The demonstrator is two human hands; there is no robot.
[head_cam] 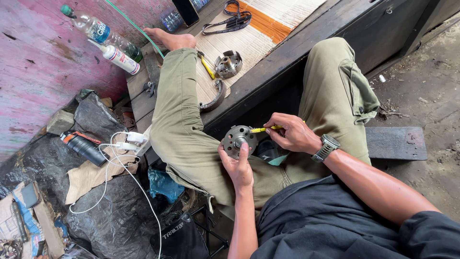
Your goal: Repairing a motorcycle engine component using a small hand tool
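Note:
My left hand point(237, 165) grips a round grey metal hub point(235, 139) with holes in its face, my thumb pressed on its front. It rests over my left thigh in olive trousers. My right hand point(291, 133), with a watch on the wrist, holds a thin yellow-handled tool point(265, 129) whose tip touches the hub's right side. I sit with my left leg stretched onto a dark wooden platform point(268, 60).
On the platform lie a second metal hub point(227, 64), a curved brake shoe point(215, 98), a yellow tool point(207, 67), a lanyard point(232, 21) and a phone point(185, 12). Bottles point(103, 33) stand by the pink wall. A spray can point(82, 146), white cable point(108, 184) and black sheet lie at left.

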